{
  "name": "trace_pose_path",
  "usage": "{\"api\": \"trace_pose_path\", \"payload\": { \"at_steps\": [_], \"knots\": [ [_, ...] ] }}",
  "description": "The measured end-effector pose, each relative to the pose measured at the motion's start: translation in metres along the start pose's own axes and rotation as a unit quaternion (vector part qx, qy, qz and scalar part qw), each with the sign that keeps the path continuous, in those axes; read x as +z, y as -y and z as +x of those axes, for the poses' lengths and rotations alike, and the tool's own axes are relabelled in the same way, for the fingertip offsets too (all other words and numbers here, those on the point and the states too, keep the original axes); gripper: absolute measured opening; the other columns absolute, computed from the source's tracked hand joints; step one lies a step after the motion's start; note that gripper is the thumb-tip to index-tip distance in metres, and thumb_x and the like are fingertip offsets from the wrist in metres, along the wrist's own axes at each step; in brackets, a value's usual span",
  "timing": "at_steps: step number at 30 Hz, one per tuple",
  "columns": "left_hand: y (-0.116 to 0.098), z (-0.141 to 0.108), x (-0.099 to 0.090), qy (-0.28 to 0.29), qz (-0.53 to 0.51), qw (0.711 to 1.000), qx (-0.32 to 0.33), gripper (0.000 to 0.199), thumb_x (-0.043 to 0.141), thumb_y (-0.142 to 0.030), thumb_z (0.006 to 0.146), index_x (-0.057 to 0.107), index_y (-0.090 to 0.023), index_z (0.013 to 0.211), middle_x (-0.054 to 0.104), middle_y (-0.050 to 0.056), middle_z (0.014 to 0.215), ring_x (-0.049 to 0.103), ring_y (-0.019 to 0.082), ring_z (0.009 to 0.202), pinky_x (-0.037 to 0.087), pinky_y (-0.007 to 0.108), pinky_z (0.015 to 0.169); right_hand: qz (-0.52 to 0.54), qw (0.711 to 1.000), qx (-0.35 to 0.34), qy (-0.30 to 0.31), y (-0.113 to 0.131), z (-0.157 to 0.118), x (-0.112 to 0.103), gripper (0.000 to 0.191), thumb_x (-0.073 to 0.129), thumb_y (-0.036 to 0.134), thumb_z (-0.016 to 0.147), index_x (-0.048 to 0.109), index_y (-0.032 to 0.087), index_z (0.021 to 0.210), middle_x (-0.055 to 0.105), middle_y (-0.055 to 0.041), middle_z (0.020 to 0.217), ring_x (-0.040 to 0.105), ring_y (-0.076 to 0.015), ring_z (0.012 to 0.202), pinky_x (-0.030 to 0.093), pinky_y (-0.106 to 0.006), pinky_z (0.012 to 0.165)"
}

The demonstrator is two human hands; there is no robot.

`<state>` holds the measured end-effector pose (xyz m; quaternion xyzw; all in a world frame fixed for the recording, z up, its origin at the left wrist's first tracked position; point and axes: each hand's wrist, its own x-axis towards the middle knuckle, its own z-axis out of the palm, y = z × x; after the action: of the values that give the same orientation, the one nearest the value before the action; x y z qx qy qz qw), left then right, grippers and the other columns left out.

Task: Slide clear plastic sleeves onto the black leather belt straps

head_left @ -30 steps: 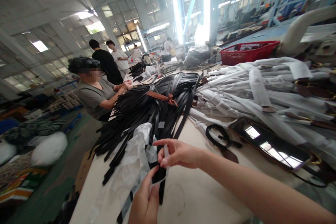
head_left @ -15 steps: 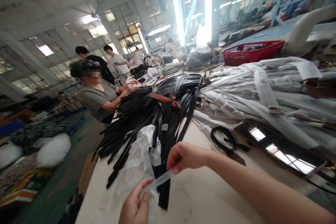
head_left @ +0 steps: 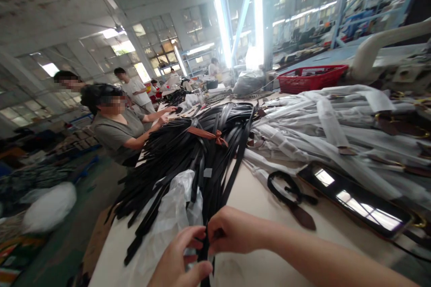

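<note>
Black leather strap (head_left: pixel 204 253) is pinched between the person's left hand (head_left: pixel 178 258) and right hand (head_left: pixel 234 231), both closed on it. It lies at the near end of a heap of black straps (head_left: pixel 215 143) on a pale surface (head_left: pixel 251 206), beside crumpled white plastic (head_left: pixel 171 204).

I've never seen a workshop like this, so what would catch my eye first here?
The heap of black straps tied with a tan band fills the middle of the table. To its right lies a mound of white-wrapped straps. Nearest, the left hand and right hand pinch one black strap.
</note>
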<state>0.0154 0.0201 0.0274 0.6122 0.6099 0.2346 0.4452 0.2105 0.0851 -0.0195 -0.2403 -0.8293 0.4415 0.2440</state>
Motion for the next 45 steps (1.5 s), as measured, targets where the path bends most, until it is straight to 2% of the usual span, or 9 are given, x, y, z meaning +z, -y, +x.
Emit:
{"api": "trace_pose_path", "payload": {
  "at_steps": [4,8,13,21,25,33,36,38,45],
  "knots": [
    [-0.015,0.034,0.025,-0.014,0.018,0.999,0.025,0.026,0.060,-0.012,0.063,0.069,-0.014,0.088,0.072,0.007,0.078,0.066,0.024,0.075,0.049,0.030,0.068,0.050,0.997,0.048,-0.032,-0.004,0.003,-0.005,0.009,0.060,0.010,0.078,0.068,0.013,0.079,0.059,0.0037,0.061,0.055,-0.0075,0.054,0.038,-0.014,0.049],
    [0.007,0.050,0.028,-0.063,-0.062,0.996,0.018,0.022,0.065,-0.018,0.065,0.070,-0.013,0.086,0.072,0.006,0.075,0.067,0.023,0.073,0.050,0.030,0.068,-0.033,0.983,0.133,-0.124,-0.014,0.009,-0.018,0.013,0.058,0.008,0.078,0.068,0.015,0.084,0.063,0.0034,0.062,0.059,-0.0089,0.054,0.043,-0.015,0.050],
    [0.033,0.059,0.021,-0.105,-0.218,0.970,-0.014,0.032,0.078,-0.024,0.055,0.069,-0.012,0.084,0.066,0.000,0.059,0.060,0.015,0.057,0.047,0.023,0.056,-0.174,0.921,0.242,-0.249,-0.036,0.007,-0.036,0.015,0.055,0.014,0.084,0.065,0.015,0.095,0.064,-0.0101,0.096,0.061,-0.0226,0.095,0.045,-0.031,0.081],
    [0.033,0.056,0.013,-0.112,-0.237,0.965,0.026,0.046,0.077,-0.021,0.058,0.061,-0.012,0.100,0.053,-0.007,0.054,0.047,0.007,0.049,0.037,0.016,0.047,-0.304,0.889,0.294,-0.177,-0.048,-0.004,-0.050,0.032,0.072,0.035,0.076,0.064,0.016,0.101,0.054,-0.0133,0.104,0.056,-0.0275,0.097,0.042,-0.033,0.080],
    [0.027,0.051,0.009,-0.107,-0.222,0.968,0.054,0.041,0.075,-0.017,0.059,0.060,-0.012,0.097,0.050,-0.008,0.057,0.046,0.007,0.052,0.038,0.016,0.050,-0.336,0.905,0.245,-0.088,-0.040,-0.011,-0.063,0.048,0.086,0.040,0.056,0.065,0.021,0.094,0.053,-0.0089,0.103,0.052,-0.0266,0.096,0.040,-0.033,0.080],
    [0.018,0.049,0.003,-0.106,-0.214,0.968,0.075,0.042,0.076,-0.014,0.056,0.061,-0.014,0.096,0.050,-0.009,0.059,0.048,0.007,0.054,0.039,0.016,0.052,-0.331,0.926,0.169,0.058,-0.034,-0.012,-0.073,0.030,0.083,0.037,0.060,0.063,0.019,0.074,0.063,-0.0027,0.079,0.056,-0.0218,0.081,0.037,-0.031,0.074],
    [0.014,0.048,0.001,-0.111,-0.205,0.970,0.063,0.044,0.076,-0.015,0.056,0.062,-0.013,0.097,0.052,-0.008,0.059,0.050,0.008,0.056,0.040,0.018,0.053,-0.239,0.965,0.107,0.012,-0.018,-0.009,-0.066,0.005,0.067,0.024,0.080,0.067,0.020,0.082,0.066,-0.0011,0.075,0.059,-0.0152,0.070,0.038,-0.023,0.064],
    [0.014,0.048,0.000,-0.116,-0.198,0.971,0.062,0.046,0.077,-0.015,0.056,0.062,-0.013,0.099,0.052,-0.008,0.060,0.050,0.009,0.057,0.040,0.018,0.054,-0.179,0.982,0.022,-0.058,-0.007,-0.008,-0.060,0.015,0.055,0.024,0.090,0.068,0.018,0.084,0.068,-0.0030,0.078,0.060,-0.0139,0.070,0.040,-0.022,0.064],
    [0.017,0.048,0.000,-0.114,-0.179,0.975,0.060,0.045,0.076,-0.014,0.059,0.061,-0.013,0.101,0.053,-0.007,0.062,0.051,0.010,0.059,0.042,0.019,0.056,-0.202,0.949,-0.058,-0.236,0.009,-0.006,-0.044,0.028,0.048,0.032,0.094,0.067,0.017,0.081,0.068,-0.0062,0.075,0.059,-0.0171,0.072,0.042,-0.026,0.069]
  ]
}}
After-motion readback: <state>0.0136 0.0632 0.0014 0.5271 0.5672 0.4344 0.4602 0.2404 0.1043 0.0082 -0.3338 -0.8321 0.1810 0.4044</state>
